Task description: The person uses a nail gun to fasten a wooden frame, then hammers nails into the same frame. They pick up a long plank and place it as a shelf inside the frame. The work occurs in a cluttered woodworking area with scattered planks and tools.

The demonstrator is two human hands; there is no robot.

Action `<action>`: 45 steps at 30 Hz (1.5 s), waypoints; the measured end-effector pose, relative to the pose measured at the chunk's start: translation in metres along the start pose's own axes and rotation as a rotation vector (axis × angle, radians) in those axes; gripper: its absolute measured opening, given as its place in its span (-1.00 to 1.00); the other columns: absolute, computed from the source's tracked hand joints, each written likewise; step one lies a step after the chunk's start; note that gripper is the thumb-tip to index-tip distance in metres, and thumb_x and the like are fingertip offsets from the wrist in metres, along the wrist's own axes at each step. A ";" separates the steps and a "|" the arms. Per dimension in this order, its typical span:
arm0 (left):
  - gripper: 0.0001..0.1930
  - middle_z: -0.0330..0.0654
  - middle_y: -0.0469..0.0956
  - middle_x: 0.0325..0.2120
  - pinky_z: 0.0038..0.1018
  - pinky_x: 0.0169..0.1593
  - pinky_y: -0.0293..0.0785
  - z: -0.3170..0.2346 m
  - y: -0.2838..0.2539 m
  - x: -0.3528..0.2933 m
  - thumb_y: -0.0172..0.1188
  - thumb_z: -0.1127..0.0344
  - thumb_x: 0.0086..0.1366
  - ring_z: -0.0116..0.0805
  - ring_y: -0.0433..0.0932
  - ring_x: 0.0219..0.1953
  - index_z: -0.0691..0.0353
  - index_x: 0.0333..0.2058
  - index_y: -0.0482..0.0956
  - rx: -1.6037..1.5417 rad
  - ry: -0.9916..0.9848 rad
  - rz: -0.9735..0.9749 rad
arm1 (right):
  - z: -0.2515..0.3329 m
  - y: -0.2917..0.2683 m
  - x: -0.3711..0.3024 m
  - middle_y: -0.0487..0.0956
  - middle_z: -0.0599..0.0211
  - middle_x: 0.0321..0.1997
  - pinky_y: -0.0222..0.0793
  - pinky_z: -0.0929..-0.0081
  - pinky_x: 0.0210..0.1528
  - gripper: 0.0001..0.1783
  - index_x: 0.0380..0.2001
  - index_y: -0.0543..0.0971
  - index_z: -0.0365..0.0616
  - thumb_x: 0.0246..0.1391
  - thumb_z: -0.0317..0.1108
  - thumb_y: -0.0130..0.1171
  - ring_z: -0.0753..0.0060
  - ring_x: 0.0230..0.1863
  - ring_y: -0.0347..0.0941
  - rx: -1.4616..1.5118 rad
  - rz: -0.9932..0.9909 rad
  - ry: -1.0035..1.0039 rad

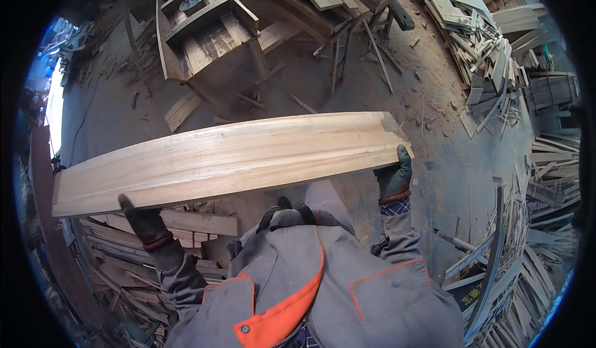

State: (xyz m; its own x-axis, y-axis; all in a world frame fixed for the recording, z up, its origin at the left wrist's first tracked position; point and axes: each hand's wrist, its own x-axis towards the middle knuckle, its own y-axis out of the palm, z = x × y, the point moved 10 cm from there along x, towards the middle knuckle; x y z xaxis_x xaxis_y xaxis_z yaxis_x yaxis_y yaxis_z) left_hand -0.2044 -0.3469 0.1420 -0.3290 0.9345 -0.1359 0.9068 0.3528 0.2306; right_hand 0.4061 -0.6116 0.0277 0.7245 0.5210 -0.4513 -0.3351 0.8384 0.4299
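A wide, pale wooden board [236, 152] stretches across in front of my body, its left end a little nearer than its right. My left hand [144, 221], in a dark glove, grips the near edge toward the left end, thumb on the top face. At the right end, my right hand [395, 173] in a dark green glove has its thumb over the board's corner. The other fingers of both hands are hidden under the wood. The board's right end looks rough and darker at the far corner.
A wooden saw bench [208, 37] with a round blade stands at the far left. Scrap wood [490, 56] is heaped at the far right, and thin strips [515, 286] lie near right. Stacked planks [205, 222] lie below the board at left. Sawdust and offcuts litter the floor [428, 93].
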 end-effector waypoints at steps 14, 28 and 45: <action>-0.30 0.02 0.51 0.06 -0.09 0.27 0.41 0.125 0.176 0.112 -0.01 -0.26 0.46 -0.05 0.45 0.16 0.19 0.29 0.30 -0.653 -0.182 0.248 | -0.018 0.181 0.193 0.62 0.31 -0.03 0.50 0.44 -0.24 -0.39 0.18 0.47 -0.10 0.23 0.07 0.19 0.41 -0.11 0.57 -0.079 0.376 0.160; -0.33 0.02 0.52 0.04 -0.08 0.28 0.40 0.231 0.173 0.305 -0.02 -0.24 0.47 -0.04 0.46 0.16 0.20 0.28 0.31 -0.820 -0.331 0.296 | -0.117 0.375 0.295 0.58 0.11 0.07 0.69 0.34 -0.15 -0.40 0.20 0.49 -0.24 0.29 -0.01 0.20 0.30 0.00 0.60 -0.571 0.331 0.042; -0.36 0.02 0.52 0.02 -0.08 0.30 0.38 0.250 0.140 0.415 -0.03 -0.20 0.48 -0.04 0.46 0.15 0.21 0.26 0.33 -0.778 -0.420 0.201 | -0.214 0.430 0.332 0.59 0.28 0.04 0.66 0.40 -0.05 -0.45 0.21 0.46 -0.23 0.36 -0.05 0.17 0.46 -0.01 0.57 -0.826 0.474 0.392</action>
State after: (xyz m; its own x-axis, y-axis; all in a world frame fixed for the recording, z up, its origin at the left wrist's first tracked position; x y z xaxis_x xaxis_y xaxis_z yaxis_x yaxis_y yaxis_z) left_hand -0.1479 0.0782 -0.1233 0.0779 0.9417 -0.3274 0.4521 0.2593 0.8534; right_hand 0.3738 -0.0436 -0.1041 0.2122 0.7183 -0.6626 -0.9522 0.3045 0.0252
